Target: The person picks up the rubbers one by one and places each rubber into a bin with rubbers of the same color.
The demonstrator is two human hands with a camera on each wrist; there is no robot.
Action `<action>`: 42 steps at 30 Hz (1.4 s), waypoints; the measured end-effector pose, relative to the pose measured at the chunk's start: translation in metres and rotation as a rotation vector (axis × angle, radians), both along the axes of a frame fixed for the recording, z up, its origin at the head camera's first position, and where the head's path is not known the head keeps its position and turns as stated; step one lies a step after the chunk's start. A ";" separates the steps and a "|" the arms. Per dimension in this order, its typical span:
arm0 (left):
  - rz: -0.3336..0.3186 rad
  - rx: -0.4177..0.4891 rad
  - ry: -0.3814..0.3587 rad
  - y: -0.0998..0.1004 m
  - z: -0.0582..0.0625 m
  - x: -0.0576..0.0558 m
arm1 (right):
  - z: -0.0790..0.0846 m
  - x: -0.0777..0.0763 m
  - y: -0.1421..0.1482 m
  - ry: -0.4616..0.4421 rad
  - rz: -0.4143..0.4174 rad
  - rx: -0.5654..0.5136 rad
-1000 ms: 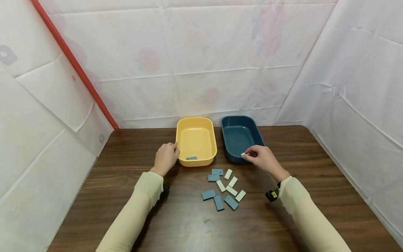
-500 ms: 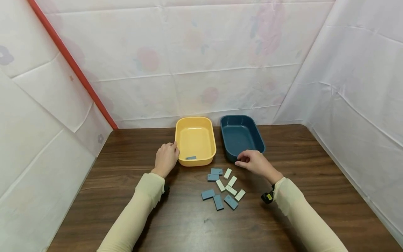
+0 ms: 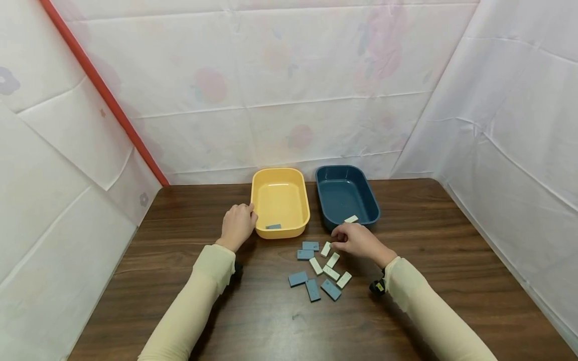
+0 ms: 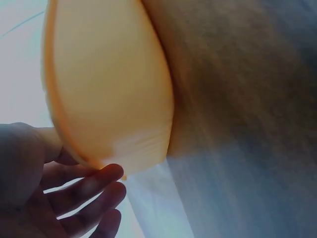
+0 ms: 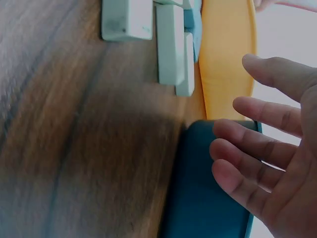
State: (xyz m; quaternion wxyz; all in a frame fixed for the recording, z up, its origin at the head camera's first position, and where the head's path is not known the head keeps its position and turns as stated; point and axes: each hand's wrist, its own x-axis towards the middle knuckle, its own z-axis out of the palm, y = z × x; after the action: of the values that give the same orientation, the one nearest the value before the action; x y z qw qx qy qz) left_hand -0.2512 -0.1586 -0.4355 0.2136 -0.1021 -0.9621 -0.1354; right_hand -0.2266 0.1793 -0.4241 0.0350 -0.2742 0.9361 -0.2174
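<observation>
My left hand (image 3: 238, 226) holds the left rim of a yellow bin (image 3: 280, 196), with thumb and fingers on either side of the rim in the left wrist view. One blue-grey rectangular tile (image 3: 273, 226) lies inside that bin. In front of the dark blue bin (image 3: 343, 194), my right hand (image 3: 359, 241) hovers with its fingers spread and holding nothing. A white rectangular block (image 3: 351, 219) shows inside the blue bin, at its near end. Thumb and forefinger are close to another white block (image 3: 326, 249) on the table.
Several white blocks (image 3: 333, 260) and several blue-grey tiles (image 3: 298, 279) lie loosely on the brown wooden table (image 3: 253, 321), nearer than the bins. Patterned white sheets (image 3: 271, 100) stand behind and at both sides. A red pole (image 3: 104, 93) slants at the left.
My right hand has let go of a white block, which now lies in the blue bin, and has moved left and nearer, toward the loose blocks. My left hand stays on the yellow bin.
</observation>
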 end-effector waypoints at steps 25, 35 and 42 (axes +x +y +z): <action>-0.019 0.217 -0.244 -0.009 0.011 0.001 | -0.018 0.010 -0.025 -0.068 0.005 0.199; -0.006 0.249 -0.265 -0.009 0.020 0.000 | -0.016 0.008 -0.034 -0.038 -0.033 0.248; 0.023 0.264 -0.267 -0.007 0.020 -0.005 | -0.015 0.008 -0.034 -0.017 -0.022 0.255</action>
State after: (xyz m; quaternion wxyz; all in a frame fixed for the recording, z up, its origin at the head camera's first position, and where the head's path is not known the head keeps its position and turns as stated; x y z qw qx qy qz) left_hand -0.2561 -0.1656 -0.4158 0.0969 -0.0432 -0.9569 -0.2704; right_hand -0.2181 0.1451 -0.4392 0.0753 -0.2552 0.9588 -0.0995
